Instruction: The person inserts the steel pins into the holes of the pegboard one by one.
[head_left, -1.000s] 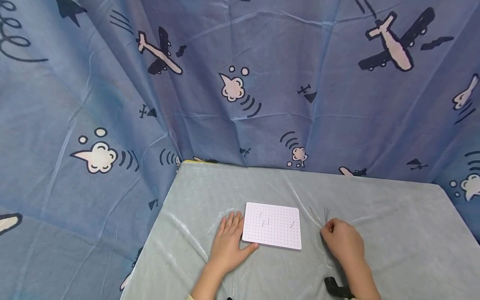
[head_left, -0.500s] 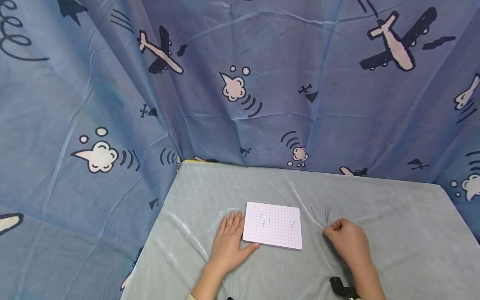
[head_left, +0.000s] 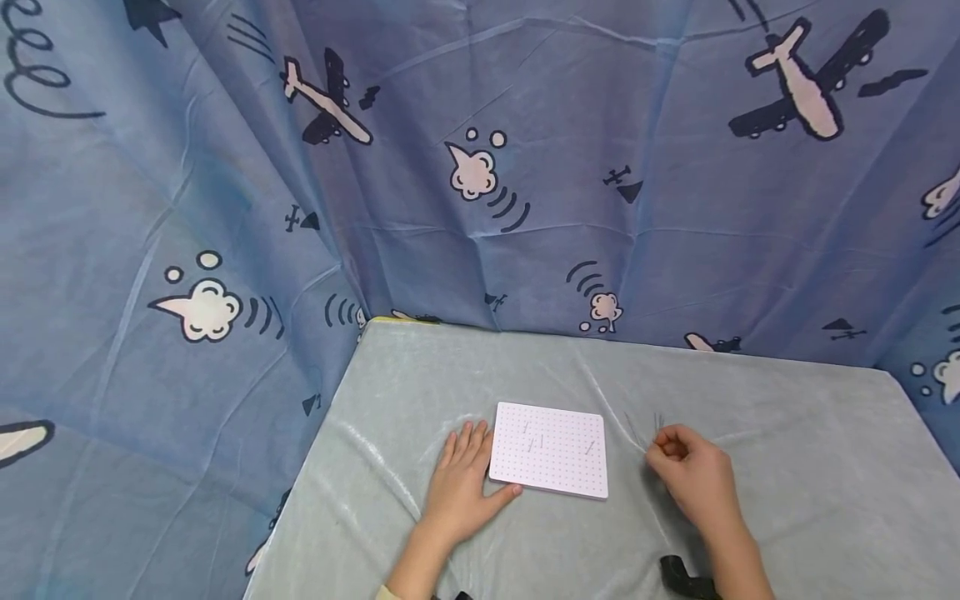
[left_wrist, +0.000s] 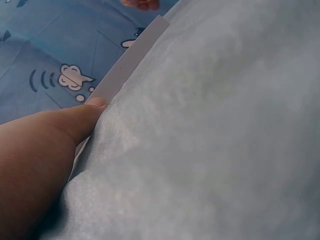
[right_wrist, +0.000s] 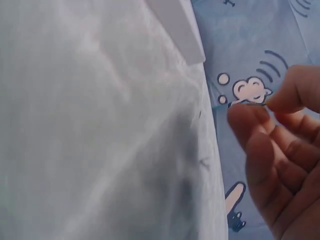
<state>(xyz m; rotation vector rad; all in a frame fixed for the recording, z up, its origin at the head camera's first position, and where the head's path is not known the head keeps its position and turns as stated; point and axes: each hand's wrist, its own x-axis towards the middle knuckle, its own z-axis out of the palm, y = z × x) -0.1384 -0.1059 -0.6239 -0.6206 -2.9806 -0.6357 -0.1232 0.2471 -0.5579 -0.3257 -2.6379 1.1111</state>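
A white board (head_left: 555, 467) with a grid of small dots lies on the grey cloth. Several thin dark needle-like sticks (head_left: 541, 442) lie or stand on it; I cannot tell which. My left hand (head_left: 459, 496) rests spread at the board's left side, its thumb touching the near edge. To the right of the board, my right hand (head_left: 693, 471) is held over the cloth. Between its thumb and index finger it pinches a thin needle (right_wrist: 257, 104), as the right wrist view shows. More thin needles (head_left: 658, 421) lie on the cloth just beyond that hand.
Grey cloth (head_left: 420, 367) covers the table. A blue curtain (head_left: 405, 192) printed with planes hangs behind it and along its left side. Near my right wrist is a black curved object (head_left: 678, 575).
My right hand has shifted slightly right and risen from the loose needles, its fingertips now pinched together. The left hand and the board keep their places.
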